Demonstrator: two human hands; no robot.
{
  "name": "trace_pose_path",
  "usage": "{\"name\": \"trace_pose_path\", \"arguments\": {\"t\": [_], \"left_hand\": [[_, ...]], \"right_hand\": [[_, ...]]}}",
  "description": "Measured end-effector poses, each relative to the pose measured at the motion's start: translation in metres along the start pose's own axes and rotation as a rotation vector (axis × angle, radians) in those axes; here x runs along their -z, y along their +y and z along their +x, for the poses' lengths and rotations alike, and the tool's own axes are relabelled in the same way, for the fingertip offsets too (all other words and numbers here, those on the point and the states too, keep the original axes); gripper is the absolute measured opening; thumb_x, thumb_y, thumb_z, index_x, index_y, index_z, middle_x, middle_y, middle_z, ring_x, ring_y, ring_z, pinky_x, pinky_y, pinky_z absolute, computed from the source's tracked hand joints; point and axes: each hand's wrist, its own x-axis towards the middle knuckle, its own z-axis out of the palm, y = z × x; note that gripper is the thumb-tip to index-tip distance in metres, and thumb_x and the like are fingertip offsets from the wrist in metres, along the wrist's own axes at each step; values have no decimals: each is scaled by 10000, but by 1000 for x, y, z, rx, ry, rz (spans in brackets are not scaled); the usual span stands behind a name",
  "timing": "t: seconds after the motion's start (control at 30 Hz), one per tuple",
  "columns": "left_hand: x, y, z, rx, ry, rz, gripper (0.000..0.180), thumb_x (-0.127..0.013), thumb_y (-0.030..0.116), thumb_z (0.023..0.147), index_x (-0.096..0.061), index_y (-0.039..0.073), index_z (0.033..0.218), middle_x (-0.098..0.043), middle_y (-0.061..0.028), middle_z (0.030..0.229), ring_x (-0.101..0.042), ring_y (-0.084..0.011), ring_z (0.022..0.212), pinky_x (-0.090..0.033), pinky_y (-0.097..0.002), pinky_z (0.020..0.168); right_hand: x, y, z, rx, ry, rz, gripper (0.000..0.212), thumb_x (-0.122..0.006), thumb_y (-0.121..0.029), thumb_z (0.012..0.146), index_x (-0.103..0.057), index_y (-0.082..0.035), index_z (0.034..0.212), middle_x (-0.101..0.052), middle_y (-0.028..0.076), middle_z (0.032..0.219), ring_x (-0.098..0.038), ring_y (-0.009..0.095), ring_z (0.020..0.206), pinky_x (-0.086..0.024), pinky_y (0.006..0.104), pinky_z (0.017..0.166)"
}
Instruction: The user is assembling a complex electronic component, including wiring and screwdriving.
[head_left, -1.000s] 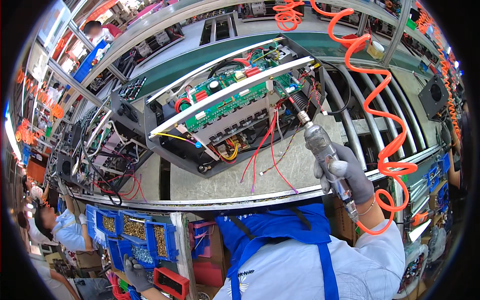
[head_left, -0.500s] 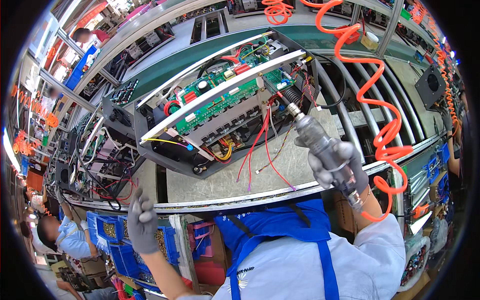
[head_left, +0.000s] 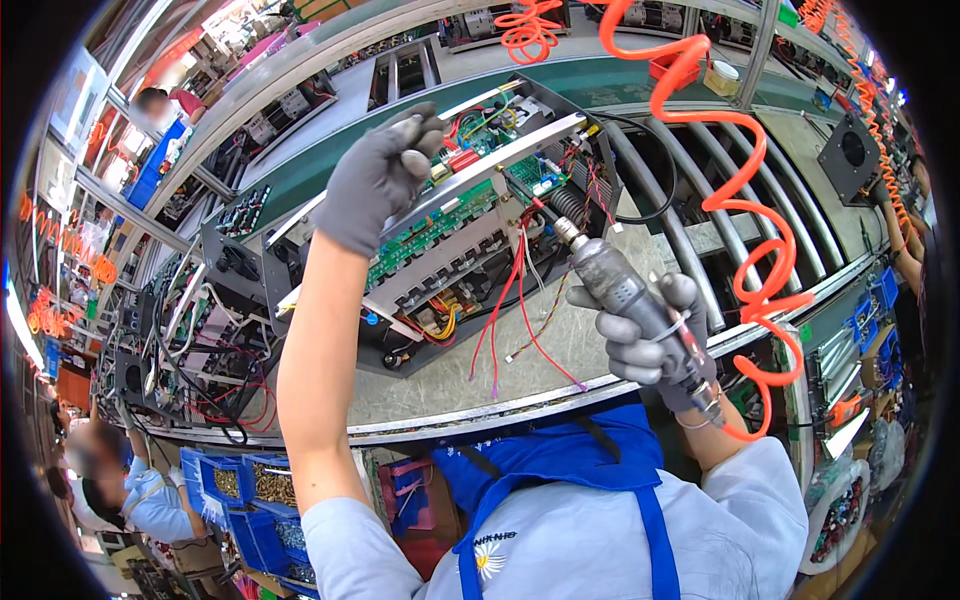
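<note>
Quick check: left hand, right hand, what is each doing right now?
Left hand: gloved, fingers pinched together over the open chassis; anything held is too small to tell.
Right hand: closed around the pneumatic screwdriver.

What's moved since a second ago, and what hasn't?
The left hand came up from below the bench and now reaches over the open chassis, fingertips pinched together; what they hold is too small to tell. The right hand still grips the pneumatic screwdriver, tip near the circuit boards. The chassis stayed put.
</note>
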Motion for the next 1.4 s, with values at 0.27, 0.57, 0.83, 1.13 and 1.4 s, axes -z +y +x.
{"name": "trace_pose_path", "arguments": {"t": [0.27, 0.57, 0.83, 1.13, 1.4], "left_hand": [[-6, -23, 39, -173, -131, 1159, 220, -692, 156, 891, -735, 1, 1041, -708, -41, 917, -597, -86, 748, -499, -258, 678], [-9, -18, 35, -2, -166, 1120, 268, -721, 195, 874, -728, -12, 1045, -701, -42, 864, -593, -87, 739, -497, -251, 676], [-8, -13, 30, 69, -232, 1003, 278, -707, 132, 849, -715, -23, 1079, -696, -57, 887, -593, -83, 747, -493, -236, 699], [-4, -12, 28, 45, -254, 919, 298, -673, 59, 799, -706, -38, 1079, -701, -68, 896, -625, -87, 739, -514, -222, 673], [-5, -16, 31, 88, -205, 855, 292, -661, 39, 769, -717, -37, 1046, -703, -87, 859, -627, -104, 691, -519, -232, 641]], "right_hand": [[0, -3, 3, -26, -94, 173, 911, -574, -427, 897, -151, 138, 1473, -555, 145, 954, -498, 145, 532, -436, 319, 485], [-11, 9, 3, 52, 75, 47, 832, -559, -423, 911, -235, 129, 1441, -602, 169, 929, -634, 235, 625, -533, 364, 543], [-18, 18, 7, 108, 103, 45, 780, -546, -397, 917, -283, 135, 1424, -601, 187, 928, -636, 244, 615, -554, 387, 527], [-37, 24, 12, 126, 297, -130, 674, -501, -408, 942, -349, 39, 1423, -622, 151, 873, -633, 227, 554, -553, 353, 479], [-43, 20, 10, 108, 358, -176, 664, -490, -403, 927, -391, 59, 1394, -619, 135, 861, -606, 207, 539, -531, 334, 460]]}}
